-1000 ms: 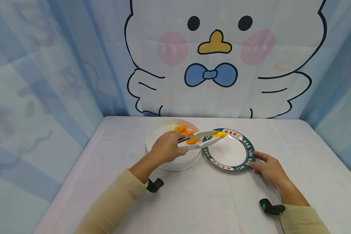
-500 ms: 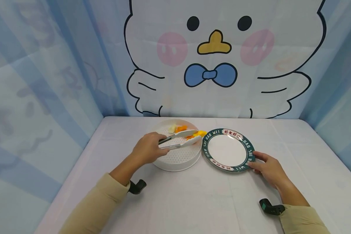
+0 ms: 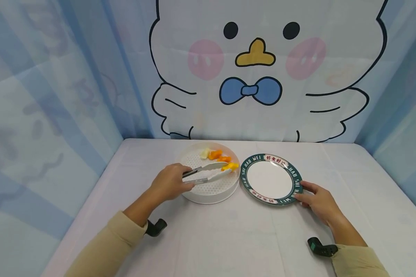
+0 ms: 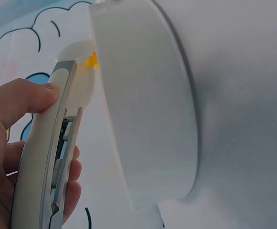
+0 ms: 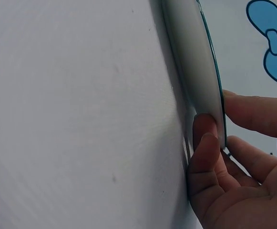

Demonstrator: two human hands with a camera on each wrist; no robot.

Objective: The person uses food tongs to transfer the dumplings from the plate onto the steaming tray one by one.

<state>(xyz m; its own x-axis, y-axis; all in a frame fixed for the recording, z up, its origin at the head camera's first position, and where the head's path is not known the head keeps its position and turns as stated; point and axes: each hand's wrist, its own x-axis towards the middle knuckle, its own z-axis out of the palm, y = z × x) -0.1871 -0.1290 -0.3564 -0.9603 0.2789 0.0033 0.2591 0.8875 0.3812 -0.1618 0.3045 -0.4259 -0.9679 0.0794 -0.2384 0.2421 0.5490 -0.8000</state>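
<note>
My left hand grips a pair of tongs with metal handles and pale, broad tips. A bright yellow piece sits at those tips, over the right part of a round white tray with a perforated bottom. In the left wrist view the thumb presses on one arm of the tongs, beside the tray's outer wall. My right hand pinches the right rim of a plate with a green lettered border. The right wrist view shows fingers below the plate's edge and the thumb above.
Inside the tray, orange pieces and a pale yellow-green piece lie toward the back. Tray and plate stand side by side on a white-covered table. A printed cloth backdrop rises behind the table's far edge.
My left hand has drawn the tongs and the yellow piece leftward, from over the plate to over the tray. The right hand stays at the plate's rim.
</note>
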